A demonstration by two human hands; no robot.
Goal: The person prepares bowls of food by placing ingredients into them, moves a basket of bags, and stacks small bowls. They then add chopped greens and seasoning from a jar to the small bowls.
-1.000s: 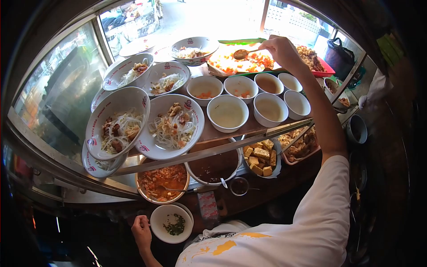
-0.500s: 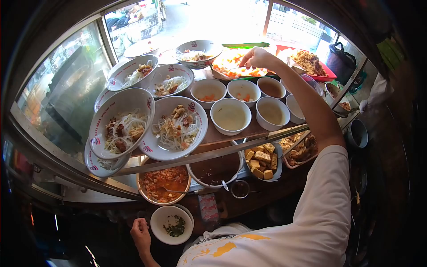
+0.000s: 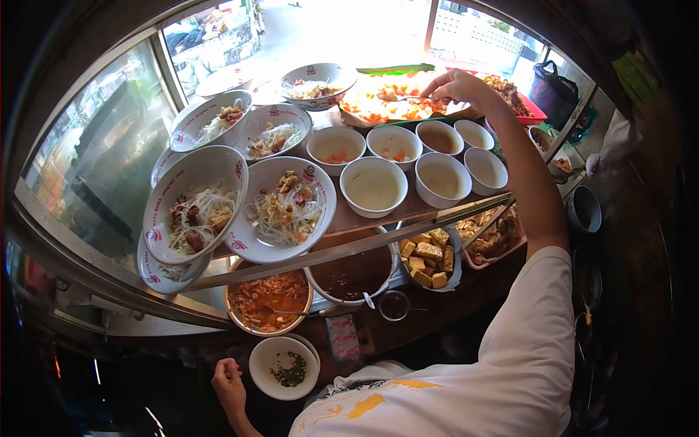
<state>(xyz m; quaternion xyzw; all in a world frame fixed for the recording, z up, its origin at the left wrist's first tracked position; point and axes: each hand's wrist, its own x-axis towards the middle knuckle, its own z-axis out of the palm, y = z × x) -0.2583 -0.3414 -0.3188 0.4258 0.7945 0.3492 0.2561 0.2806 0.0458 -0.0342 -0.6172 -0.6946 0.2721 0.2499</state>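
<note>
My right hand [image 3: 453, 86] is closed on the handle of a spoon [image 3: 408, 97], whose bowl rests in a tray of diced orange and white food [image 3: 371, 105] at the back. Near the body at the lower left, my left hand [image 3: 228, 380] has its fingers curled, and nothing shows in it. Beside it is a white bowl with chopped green herbs [image 3: 262, 371]. In front of the tray stand several white bowls, two with orange pieces [image 3: 336, 148] and others with liquid, such as a pale broth [image 3: 373, 188].
Stacked bowls of noodles [image 3: 285, 211] fill the shelf's left side. Below its metal rail [image 3: 349, 250] are a pot of red sauce [image 3: 268, 300], a pot of dark liquid [image 3: 353, 275], fried tofu [image 3: 429, 257] and a pink-rimmed tray [image 3: 489, 237]. A red tray [image 3: 536, 111] sits at the back right.
My right hand has moved to the right over the tray, and the spoon now shows clearly. My left hand has barely moved. The view has shifted slightly.
</note>
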